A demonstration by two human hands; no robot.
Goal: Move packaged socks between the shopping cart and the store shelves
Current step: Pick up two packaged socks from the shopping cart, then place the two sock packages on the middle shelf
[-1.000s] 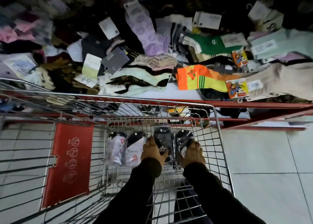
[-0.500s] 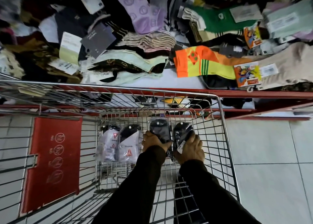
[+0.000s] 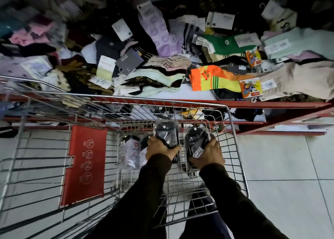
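- Down in the cart (image 3: 233,130), the left hand (image 3: 159,147) is closed around the lower end of a dark pack (image 3: 167,134) of socks, held upright.
- Beside it, the right hand (image 3: 207,153) grips a second dark pack (image 3: 196,139), a barcode label showing by the thumb.
- Two white packs (image 3: 131,154) stand in the cart, left of the hands.
- Beyond the cart, the red shelf (image 3: 235,104) is heaped with loose socks (image 3: 207,78).

Shop aisle, wire shopping cart (image 3: 233,130), red shelves (image 3: 271,104) heaped with tagged socks (image 3: 213,79)
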